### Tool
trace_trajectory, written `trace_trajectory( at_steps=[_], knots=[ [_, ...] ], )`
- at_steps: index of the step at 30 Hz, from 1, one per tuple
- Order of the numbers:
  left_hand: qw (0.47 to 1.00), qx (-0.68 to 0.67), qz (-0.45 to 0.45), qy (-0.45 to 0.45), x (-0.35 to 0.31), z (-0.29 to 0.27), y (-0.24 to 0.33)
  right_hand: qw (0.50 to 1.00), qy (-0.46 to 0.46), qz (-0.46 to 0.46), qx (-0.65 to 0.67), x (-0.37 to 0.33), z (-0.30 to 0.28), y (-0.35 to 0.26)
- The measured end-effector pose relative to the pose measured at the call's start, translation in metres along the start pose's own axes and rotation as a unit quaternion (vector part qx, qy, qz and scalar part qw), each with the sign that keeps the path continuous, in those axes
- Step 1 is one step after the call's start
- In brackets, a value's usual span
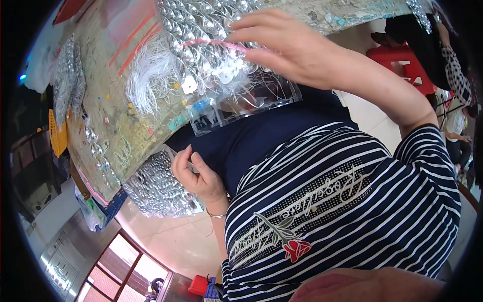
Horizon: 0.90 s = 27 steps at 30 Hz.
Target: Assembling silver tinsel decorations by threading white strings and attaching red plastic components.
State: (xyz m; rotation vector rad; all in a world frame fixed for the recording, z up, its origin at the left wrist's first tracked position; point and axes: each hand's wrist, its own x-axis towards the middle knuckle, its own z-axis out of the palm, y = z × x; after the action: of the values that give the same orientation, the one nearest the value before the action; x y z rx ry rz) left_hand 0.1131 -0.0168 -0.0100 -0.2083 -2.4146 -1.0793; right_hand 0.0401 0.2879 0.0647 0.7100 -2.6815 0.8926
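1. The surface [98, 118] is widest: worn, paint-flecked, with a curved edge facing my lap.
2. A mass of silver strands [183, 20] lies on it at the far side, twisted into shiny loops, under my right hand; this is what I am working at.
3. A second silver bunch [158, 186] hangs below the surface's edge, just beside my left hand.
4. Clear plastic [241, 112] juts past the edge toward my lap.
5. White threads [146, 75] lie in a loose tuft left of the strands.
6. My right hand [289, 48] is over the strands, fingers extended and parted; I cannot tell whether they pinch anything.
7. My left hand [201, 178] is off the surface, fingers curled, thumb apart from them, nothing visible between.
8. A pink strip [211, 43] crosses the strands and reaches my right fingertips.
9. A white tag [189, 84] sits near the threads.
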Motion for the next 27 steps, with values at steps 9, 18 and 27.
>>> trace_trajectory(
  at_steps=[9,18,27],
  knots=[
    [0.99,-0.065,0.002,-0.122,-0.004,0.006,0.008,0.937,-0.164,0.209,0.227,-0.078,-0.03,-0.035],
    [0.911,-0.204,-0.249,-0.258,-0.008,0.011,0.005,0.983,-0.1,0.129,0.088,-0.095,0.009,-0.034],
    [0.88,-0.227,-0.113,-0.402,0.008,0.033,0.015,0.983,-0.108,0.108,0.102,-0.086,0.034,-0.035]
  ],
)
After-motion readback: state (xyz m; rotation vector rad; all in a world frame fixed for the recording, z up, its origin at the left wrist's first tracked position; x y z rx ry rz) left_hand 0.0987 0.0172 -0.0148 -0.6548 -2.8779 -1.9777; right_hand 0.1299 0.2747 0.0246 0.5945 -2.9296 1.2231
